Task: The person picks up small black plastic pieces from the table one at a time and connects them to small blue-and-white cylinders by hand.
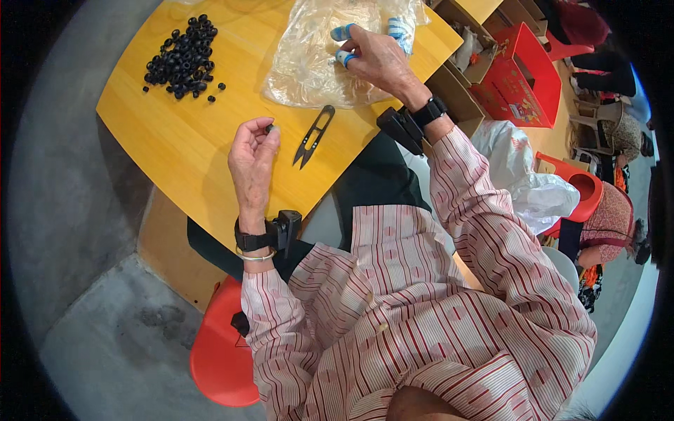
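My left hand (251,161) is closed over the near part of the table, pinching a small black bead (269,129) between thumb and fingertips. Just right of it lie black thread snips (314,137), their points toward me. My right hand (382,62) is over a clear plastic bag (298,67), its thumb and forefinger apart with nothing visible between them. Blue-and-white wrapping covers those fingertips. Beside that hand a blue-and-white striped thing (397,29) shows; whether it is another wrapped finger, I cannot tell. At the far left sits a heap of black beads (184,59).
The yellow table (210,147) has its near edge just before my lap. Open cardboard boxes (456,91) and a red box (516,77) stand to the right. A white plastic sack (516,172) lies by a red stool (572,186). A red chair (221,351) is at lower left.
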{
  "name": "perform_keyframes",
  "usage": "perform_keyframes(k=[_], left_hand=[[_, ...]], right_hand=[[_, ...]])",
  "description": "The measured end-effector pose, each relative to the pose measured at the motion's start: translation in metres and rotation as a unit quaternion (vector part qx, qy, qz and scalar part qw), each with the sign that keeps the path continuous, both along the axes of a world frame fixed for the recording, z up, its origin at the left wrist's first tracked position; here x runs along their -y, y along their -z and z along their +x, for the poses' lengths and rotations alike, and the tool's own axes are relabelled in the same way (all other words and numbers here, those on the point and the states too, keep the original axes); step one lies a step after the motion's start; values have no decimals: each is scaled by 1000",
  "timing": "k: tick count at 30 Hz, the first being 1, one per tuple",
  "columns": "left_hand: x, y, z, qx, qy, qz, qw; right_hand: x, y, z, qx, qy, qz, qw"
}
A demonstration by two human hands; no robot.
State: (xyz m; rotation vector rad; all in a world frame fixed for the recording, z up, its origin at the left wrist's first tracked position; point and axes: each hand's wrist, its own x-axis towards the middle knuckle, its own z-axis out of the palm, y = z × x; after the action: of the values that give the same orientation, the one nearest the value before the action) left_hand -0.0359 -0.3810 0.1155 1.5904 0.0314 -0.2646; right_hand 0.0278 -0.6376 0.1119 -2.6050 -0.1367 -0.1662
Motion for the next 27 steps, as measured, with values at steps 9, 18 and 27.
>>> perform_keyframes(k=[9,18,27], left_hand=[[5,4,-2,43,-23,39,998],[5,5,-5,70,-40,50,995],[7,6,-4,83,-44,46,995]], right_hand=[[0,6,1,59,-36,-16,997],[2,-16,-5,143,-45,43,988],[6,-5,-8,121,-144,-38,982]])
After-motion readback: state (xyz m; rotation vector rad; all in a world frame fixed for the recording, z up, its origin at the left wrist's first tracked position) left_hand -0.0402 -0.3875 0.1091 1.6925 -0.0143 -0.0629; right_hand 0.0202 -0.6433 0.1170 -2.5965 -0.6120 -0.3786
